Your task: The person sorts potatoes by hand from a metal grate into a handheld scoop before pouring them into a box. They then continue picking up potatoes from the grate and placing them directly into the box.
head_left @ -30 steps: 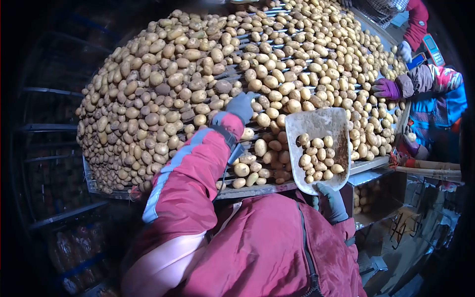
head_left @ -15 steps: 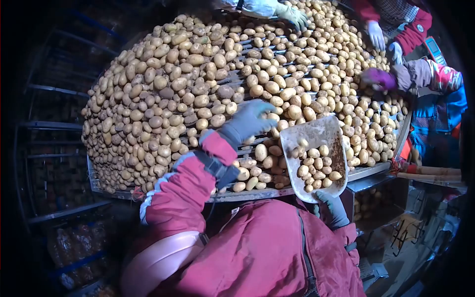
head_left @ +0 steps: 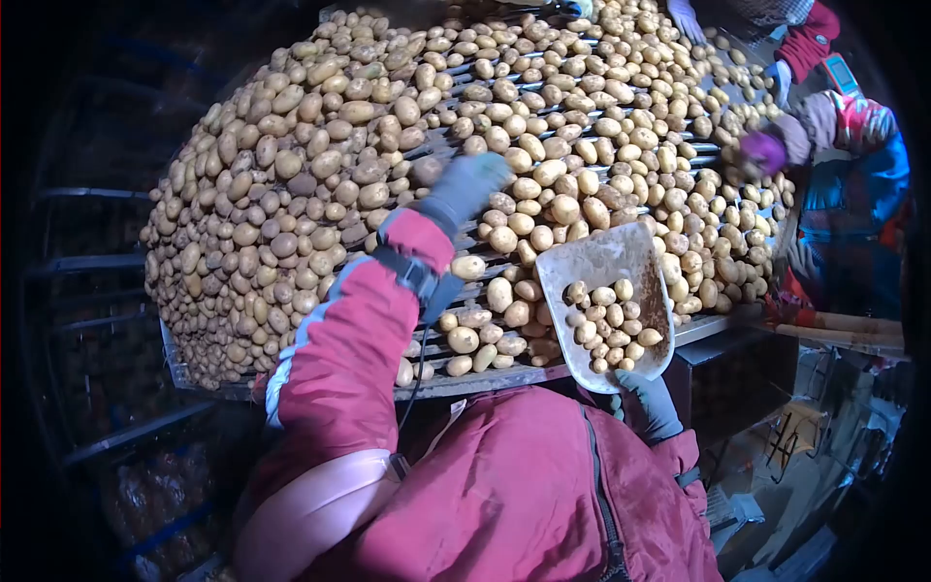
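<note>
My right hand (head_left: pixel 648 403), in a dark grey glove, grips the handle of a metal scoop (head_left: pixel 606 301) that holds several small potatoes (head_left: pixel 608 322). The scoop hangs over the near edge of a roller table (head_left: pixel 456 380) heaped with potatoes (head_left: pixel 320 165). My left hand (head_left: pixel 464 189), gloved in grey with a red sleeve, reaches out over the potatoes in the middle of the table with its fingers curled down on them. Whether it holds one is hidden.
Across the table at the right, another person's purple-gloved hand (head_left: pixel 764 151) and colourful sleeve (head_left: pixel 849 121) work over the potatoes. More gloved hands (head_left: pixel 687 15) reach in at the top. Dark metal framing (head_left: pixel 87 262) stands to the left.
My left hand has pulled back slightly and then stretched forward again over the potatoes. The scoop has shifted a little left and nearer. The other people's hands have moved about at the far edge.
</note>
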The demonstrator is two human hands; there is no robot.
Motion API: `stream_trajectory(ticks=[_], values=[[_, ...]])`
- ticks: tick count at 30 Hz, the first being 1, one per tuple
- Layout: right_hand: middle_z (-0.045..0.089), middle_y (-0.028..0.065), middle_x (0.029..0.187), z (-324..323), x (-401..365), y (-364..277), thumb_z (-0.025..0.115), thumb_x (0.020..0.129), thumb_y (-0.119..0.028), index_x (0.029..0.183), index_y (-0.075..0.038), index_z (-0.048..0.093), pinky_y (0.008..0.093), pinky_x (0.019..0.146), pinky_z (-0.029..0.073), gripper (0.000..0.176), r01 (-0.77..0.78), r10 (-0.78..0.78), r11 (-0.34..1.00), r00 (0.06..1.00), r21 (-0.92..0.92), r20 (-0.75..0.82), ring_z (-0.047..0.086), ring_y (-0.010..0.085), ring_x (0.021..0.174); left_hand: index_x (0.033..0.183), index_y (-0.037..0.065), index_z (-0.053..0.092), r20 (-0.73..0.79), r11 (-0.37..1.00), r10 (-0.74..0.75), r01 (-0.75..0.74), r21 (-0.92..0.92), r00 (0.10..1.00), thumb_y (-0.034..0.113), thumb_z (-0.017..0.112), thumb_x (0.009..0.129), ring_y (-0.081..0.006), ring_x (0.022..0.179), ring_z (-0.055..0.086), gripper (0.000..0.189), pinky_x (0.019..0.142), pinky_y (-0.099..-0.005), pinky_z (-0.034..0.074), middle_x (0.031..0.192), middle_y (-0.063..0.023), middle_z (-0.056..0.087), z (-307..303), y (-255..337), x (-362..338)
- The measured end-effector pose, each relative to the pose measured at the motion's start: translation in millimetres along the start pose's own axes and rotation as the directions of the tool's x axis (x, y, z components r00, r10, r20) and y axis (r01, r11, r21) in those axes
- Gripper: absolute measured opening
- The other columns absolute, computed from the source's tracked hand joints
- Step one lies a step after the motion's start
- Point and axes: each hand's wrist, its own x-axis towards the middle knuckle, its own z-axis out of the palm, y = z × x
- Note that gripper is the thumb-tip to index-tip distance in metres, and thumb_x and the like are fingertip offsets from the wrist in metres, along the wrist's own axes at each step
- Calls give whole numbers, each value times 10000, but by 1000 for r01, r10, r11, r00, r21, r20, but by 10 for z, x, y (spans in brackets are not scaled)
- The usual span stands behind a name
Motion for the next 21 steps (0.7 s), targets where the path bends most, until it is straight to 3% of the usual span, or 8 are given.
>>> stream_trajectory(ticks=[2, 4, 6, 8, 13, 14, 18, 21], values=[[635, 85, 811, 53, 88, -57, 620, 893, -85, 1204, -2, 489, 269, 360, 467, 348, -6, 6, 1000, 1000, -26, 19, 570, 160, 464, 1181, 59, 674, 46, 860, 124, -84, -504, 991, 370, 643, 930, -249, 1022, 661, 401, 945, -382, 486, 1109, -138, 712, -211, 454, -380], [630, 89, 787, 50, 157, -72, 620, 893, -90, 1189, 11, 493, 272, 355, 465, 338, -23, 24, 999, 998, -25, 51, 578, 173, 457, 1226, 24, 653, -27, 760, 104, -97, -643, 994, 387, 627, 973, -228, 1016, 671, 443, 936, -342, 510, 1131, -145, 713, -402, 473, -649], [650, 79, 791, -14, 262, -73, 619, 903, -110, 1140, 0, 533, 271, 377, 470, 276, -35, 38, 999, 993, -23, 116, 588, 175, 473, 1259, 15, 632, -128, 764, -9, -76, -641, 992, 306, 602, 989, -231, 1086, 647, 398, 977, -337, 487, 1182, -148, 690, -520, -38, -939], [672, 70, 806, -55, 350, -91, 620, 905, -120, 1102, -14, 566, 271, 398, 474, 230, -45, 47, 999, 986, -15, 160, 598, 171, 488, 1268, 14, 627, -311, 947, 44, -139, -291, 949, 289, 593, 992, -234, 1123, 632, 391, 998, -339, 474, 1210, -155, 675, -661, -374, -1284], [682, 64, 928, -194, 515, -26, 593, 935, -128, 1172, -14, 567, 257, 475, 511, 265, -63, 78, 993, 983, -95, 166, 640, 152, 620, 1391, 59, 531, -197, 926, -345, 367, 86, 918, 381, 634, 935, -398, 1322, 449, 568, 1122, -461, 370, 1440, -234, 448, -198, -434, -2176], [680, 61, 990, -262, 555, -30, 594, 940, -130, 1212, -11, 561, 261, 542, 533, 299, -103, 126, 988, 970, -118, 208, 647, 145, 674, 1409, 75, 516, -277, 920, -199, 277, 277, 940, 400, 646, 917, -425, 1341, 414, 603, 1137, -485, 344, 1463, -235, 418, 232, -568, -2244], [680, 53, 1026, -265, 517, -57, 604, 937, -130, 1234, -26, 558, 269, 609, 546, 319, -190, 212, 973, 962, -133, 170, 659, 140, 754, 1455, 85, 470, -338, 975, -113, 169, 141, 934, 462, 681, 862, -461, 1376, 343, 733, 1161, -522, 296, 1531, -236, 332, 712, 205, -2145], [618, 69, 628, -163, 470, -83, 578, 953, -243, 912, -18, 634, 305, 394, 437, 236, -50, 74, 976, 992, -213, 103, 530, 190, 415, 1500, 81, 393, -208, 987, -153, 140, -74, 966, 487, 674, 852, -451, 1359, 366, 815, 1148, -515, 316, 1556, -203, 319, 734, 529, -1924]])
